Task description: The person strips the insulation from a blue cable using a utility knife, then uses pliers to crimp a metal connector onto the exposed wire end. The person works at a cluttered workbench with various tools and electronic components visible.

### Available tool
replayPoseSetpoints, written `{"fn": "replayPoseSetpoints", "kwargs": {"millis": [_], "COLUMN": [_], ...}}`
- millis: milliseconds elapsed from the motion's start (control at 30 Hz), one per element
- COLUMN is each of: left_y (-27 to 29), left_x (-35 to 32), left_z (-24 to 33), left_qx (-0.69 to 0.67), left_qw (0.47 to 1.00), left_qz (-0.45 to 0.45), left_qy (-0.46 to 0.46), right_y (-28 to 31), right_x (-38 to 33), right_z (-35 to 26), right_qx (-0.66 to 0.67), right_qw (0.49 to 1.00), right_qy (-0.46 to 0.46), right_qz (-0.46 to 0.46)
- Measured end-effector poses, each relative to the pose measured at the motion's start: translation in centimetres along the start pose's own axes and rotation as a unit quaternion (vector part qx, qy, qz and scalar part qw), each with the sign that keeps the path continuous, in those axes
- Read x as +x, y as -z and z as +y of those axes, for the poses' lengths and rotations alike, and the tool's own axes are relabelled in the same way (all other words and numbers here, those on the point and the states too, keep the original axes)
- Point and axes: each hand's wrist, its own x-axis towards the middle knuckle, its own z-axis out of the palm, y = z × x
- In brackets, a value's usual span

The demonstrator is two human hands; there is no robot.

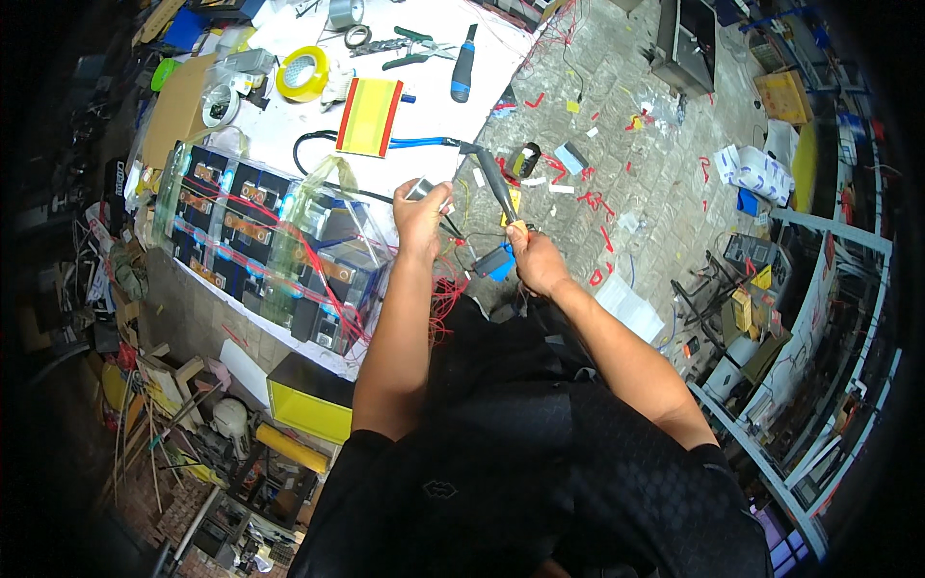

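Note:
My right hand (536, 258) is closed round the yellowish lower end of a long dark grey tool (496, 183). The tool tilts up and to the left; its dark upper end meets a blue length of cable (420, 143), and I cannot tell whether they are joined. My left hand (420, 220) pinches a small silvery metal piece (419, 189) between thumb and fingers. A black cable (371, 196) runs toward this hand from the left. Just beyond lies a yellow panel with red edges (369, 117). Left of my left forearm stands a battery pack (246, 226) with copper bars and red wires.
On the white tabletop (424, 91) lie a blue-black utility knife (463, 72), a yellow tape roll (303, 74) and green-handled pliers (409, 48). Red scraps litter the grey floor (617, 125) to the right. Metal shelving (838, 226) stands far right; a yellow-black box (308, 400) sits lower left.

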Motion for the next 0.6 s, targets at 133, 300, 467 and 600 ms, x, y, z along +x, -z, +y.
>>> {"fn": "replayPoseSetpoints", "kwargs": {"millis": [133, 300, 467, 600], "left_y": [0.5, 0.5, 0.1, 0.1], "left_x": [0.8, 1.4, 1.6, 1.8], "left_z": [-1.1, -1.7, -1.6, -1.5], "left_qx": [-0.008, -0.01, -0.004, -0.004], "left_qw": [1.0, 1.0, 1.0, 1.0], "left_qz": [0.0, 0.001, 0.009, 0.0], "left_qy": [0.003, 0.004, -0.001, 0.004], "right_y": [0.0, 0.5, 0.2, 0.4], "right_x": [-0.1, -0.2, 0.0, -0.1], "right_z": [-0.1, -0.6, -0.2, -0.3], "right_qx": [0.017, 0.021, 0.03, 0.018], "right_qw": [1.0, 0.999, 0.999, 0.999], "right_qy": [-0.002, -0.032, -0.032, -0.023], "right_qz": [-0.003, -0.03, -0.026, -0.022]}}
